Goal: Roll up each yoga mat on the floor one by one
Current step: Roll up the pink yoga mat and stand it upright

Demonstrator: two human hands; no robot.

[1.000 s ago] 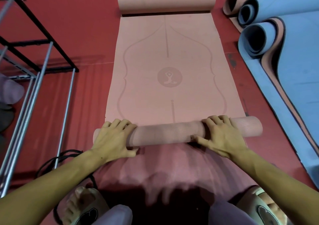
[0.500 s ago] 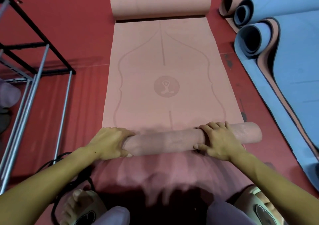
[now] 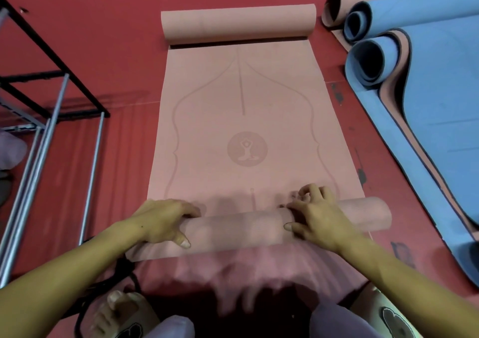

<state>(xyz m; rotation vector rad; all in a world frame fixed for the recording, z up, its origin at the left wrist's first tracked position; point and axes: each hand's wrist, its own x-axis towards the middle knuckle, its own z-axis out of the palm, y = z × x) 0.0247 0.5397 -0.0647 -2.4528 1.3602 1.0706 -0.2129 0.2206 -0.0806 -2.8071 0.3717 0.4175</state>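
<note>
A pink yoga mat (image 3: pixel 246 99) with a printed figure emblem lies lengthwise on the red floor. Its near end is wound into a thick roll (image 3: pixel 233 231) lying across the view. My left hand (image 3: pixel 166 221) grips the roll's left part, fingers curled over the far side and thumb on the near side. On the roll's right part, my right hand (image 3: pixel 316 215) has its fingers curled over the top and its thumb pressed on the front. The mat's far end (image 3: pixel 238 23) curls up into a loose roll of its own.
Blue mats (image 3: pixel 440 104) backed in pink lie at the right, their far ends curled into rolls (image 3: pixel 368 60). A black and silver metal rack (image 3: pixel 51 109) stands at the left. A black cable (image 3: pixel 124 273) lies by my slippered left foot (image 3: pixel 121 311).
The roll has moved forward along the mat and grown thicker. Both hands have shifted their grip over its top, and the emblem is closer to the roll.
</note>
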